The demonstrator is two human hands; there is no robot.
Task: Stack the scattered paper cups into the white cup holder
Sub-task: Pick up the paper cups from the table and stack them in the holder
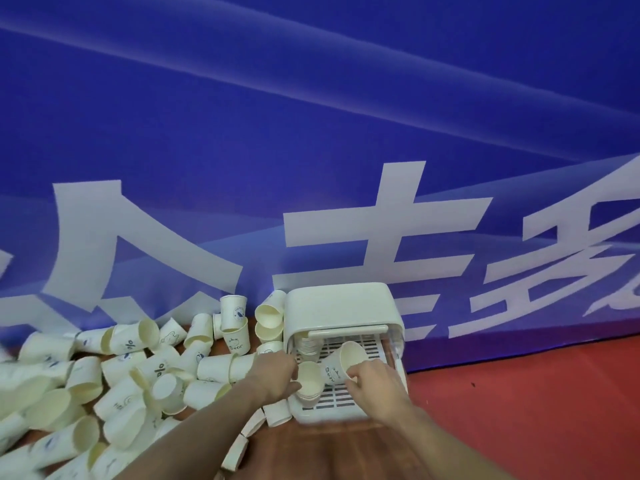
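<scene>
Pinching the rim of a single paper cup (341, 362), the right hand (375, 382) holds it tilted over the slatted tray of the white cup holder (343, 315), mouth turned up and toward the right, base pointing down-left. Just left of it and nearly touching stands a short stack of nested cups (309, 384), mouth up, near the tray's front edge; the left hand (275, 374) grips that stack from its left side, fingers curled round the wall. So the loose cup's base lies just right of and above the stack's open mouth, and its long axis would need tipping upright to drop in. Both forearms reach in from the near side. Scattered cups (138, 375) lie heaped far left on the table.
</scene>
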